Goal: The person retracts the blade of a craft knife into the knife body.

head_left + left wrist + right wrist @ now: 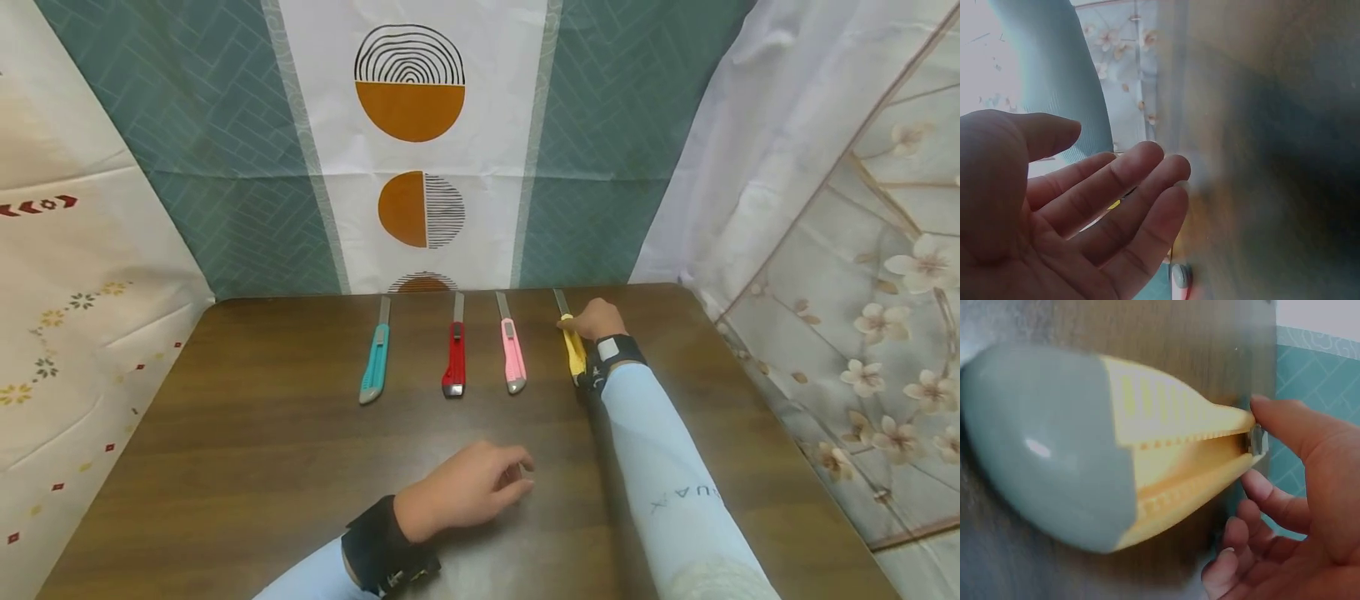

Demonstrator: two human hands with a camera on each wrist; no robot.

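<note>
Cutter [576,353], yellow-bodied, was at the right end of the row, blade toward the back edge of the counter [247,467] | right hand [597,320] pinched it between thumb and finger | left hand [471,492] was loose, fingers half bent, nearer the front | pink cutter [512,350], red cutter [454,354], teal cutter [377,358] lay leftward, blades out

brown table [225,450] — teal knife [377,358], red knife [455,357], pink knife [513,354], yellow knife [576,354], side by side

Pale blue sleeves [667,442], black wrist straps [377,537], dark lettering [684,494]
</note>
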